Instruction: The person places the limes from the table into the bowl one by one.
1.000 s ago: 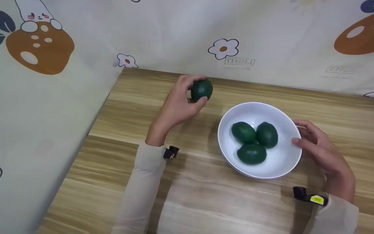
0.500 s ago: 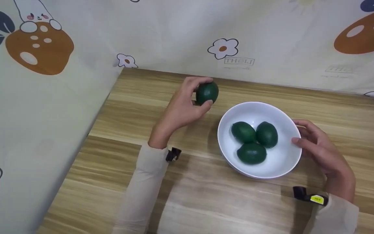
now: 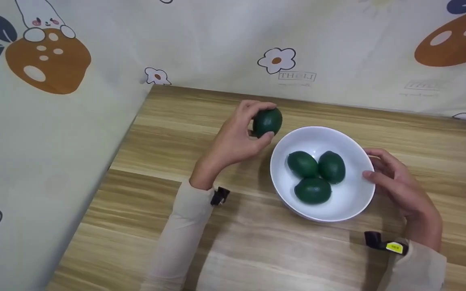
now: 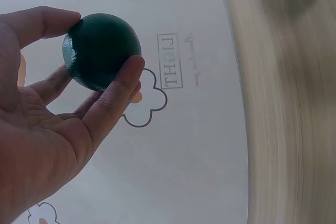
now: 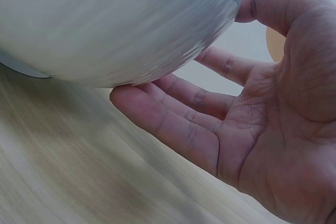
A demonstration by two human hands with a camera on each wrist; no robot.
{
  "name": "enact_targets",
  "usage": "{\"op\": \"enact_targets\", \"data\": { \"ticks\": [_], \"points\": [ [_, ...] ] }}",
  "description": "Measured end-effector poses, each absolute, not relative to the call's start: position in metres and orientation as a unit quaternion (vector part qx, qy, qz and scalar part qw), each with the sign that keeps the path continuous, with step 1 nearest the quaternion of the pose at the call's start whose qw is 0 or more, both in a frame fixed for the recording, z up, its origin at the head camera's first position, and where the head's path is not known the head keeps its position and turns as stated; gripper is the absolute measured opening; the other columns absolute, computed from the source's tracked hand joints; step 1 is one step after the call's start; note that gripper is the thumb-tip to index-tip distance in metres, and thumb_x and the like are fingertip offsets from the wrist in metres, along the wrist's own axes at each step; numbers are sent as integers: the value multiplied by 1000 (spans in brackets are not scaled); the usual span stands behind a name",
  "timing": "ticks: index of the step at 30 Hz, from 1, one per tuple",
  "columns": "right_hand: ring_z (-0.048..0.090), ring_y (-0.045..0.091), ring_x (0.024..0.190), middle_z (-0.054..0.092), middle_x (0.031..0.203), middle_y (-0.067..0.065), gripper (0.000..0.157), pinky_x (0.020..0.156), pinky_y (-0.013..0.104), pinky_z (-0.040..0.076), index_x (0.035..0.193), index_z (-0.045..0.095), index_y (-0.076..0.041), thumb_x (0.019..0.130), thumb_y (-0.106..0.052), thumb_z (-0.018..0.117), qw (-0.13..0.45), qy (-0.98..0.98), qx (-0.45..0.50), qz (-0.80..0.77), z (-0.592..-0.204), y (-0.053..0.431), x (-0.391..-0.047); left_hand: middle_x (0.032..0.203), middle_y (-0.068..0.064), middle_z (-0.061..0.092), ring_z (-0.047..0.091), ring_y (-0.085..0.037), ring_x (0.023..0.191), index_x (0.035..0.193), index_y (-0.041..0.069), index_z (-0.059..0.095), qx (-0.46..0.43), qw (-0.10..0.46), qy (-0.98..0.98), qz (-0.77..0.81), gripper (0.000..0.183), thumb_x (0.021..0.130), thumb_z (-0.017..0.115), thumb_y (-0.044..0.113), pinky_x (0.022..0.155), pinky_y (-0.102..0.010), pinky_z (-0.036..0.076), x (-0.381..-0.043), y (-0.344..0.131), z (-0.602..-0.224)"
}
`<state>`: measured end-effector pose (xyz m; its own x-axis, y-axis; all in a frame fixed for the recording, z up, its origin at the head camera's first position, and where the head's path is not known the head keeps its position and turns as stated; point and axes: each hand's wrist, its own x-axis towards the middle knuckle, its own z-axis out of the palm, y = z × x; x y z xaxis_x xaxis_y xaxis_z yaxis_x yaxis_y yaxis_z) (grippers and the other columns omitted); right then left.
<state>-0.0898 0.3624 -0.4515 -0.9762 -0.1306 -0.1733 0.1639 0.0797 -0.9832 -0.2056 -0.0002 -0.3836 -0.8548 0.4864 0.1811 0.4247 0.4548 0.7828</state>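
A dark green lime (image 3: pixel 268 122) is pinched between the thumb and fingertips of my left hand (image 3: pixel 235 141), just beyond the upper left rim of a white bowl (image 3: pixel 352 202). Up close in the left wrist view the lime (image 4: pixel 100 51) looks round and glossy, with fingers on both sides. Three more limes lie together in the bowl: one at the left (image 3: pixel 302 163), one at the right (image 3: pixel 331 167) and one in front (image 3: pixel 313 190). My right hand (image 3: pixel 403 188) holds the bowl's right side, thumb on the rim and fingers against the outer wall (image 5: pixel 131 35).
The bowl stands on a wood-grain table (image 3: pixel 156 149). Behind it and along the left side rises a pale wall covering (image 3: pixel 212 48) printed with flowers and fruit. Each sleeve has a small black device (image 3: pixel 220 196) at the wrist.
My left hand has carried its lime to the right and slightly toward me, closer to the bowl. The right hand, the bowl and the limes inside keep their places.
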Motion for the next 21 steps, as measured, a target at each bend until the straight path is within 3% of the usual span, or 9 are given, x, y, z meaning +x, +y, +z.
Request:
{"op": "enact_targets", "data": {
  "ticks": [5,12,21],
  "points": [
    [72,11,100,66,127,-9,41,78,32,62,139,49,-14,100,-7,55,108,729,12,-676,-452,363,-90,139,-5,49,57,-20,120,139,28,56,276,40,853,441,53,89,73,24,91,-30,57,-202,2,-380],
    [72,11,100,65,128,-11,42,78,31,62,140,48,-15,100,-9,56,109,739,17,-664,-451,364,-90,140,-3,49,57,-18,120,140,26,56,284,53,852,436,53,90,73,24,97,-31,56,-198,4,-378],
    [73,13,97,67,125,-7,39,76,35,63,138,50,-13,99,-5,55,105,720,8,-686,-453,362,-90,140,-3,49,57,-18,121,140,26,55,304,72,844,436,53,90,73,22,95,-29,56,-195,11,-381]
  ]
}}
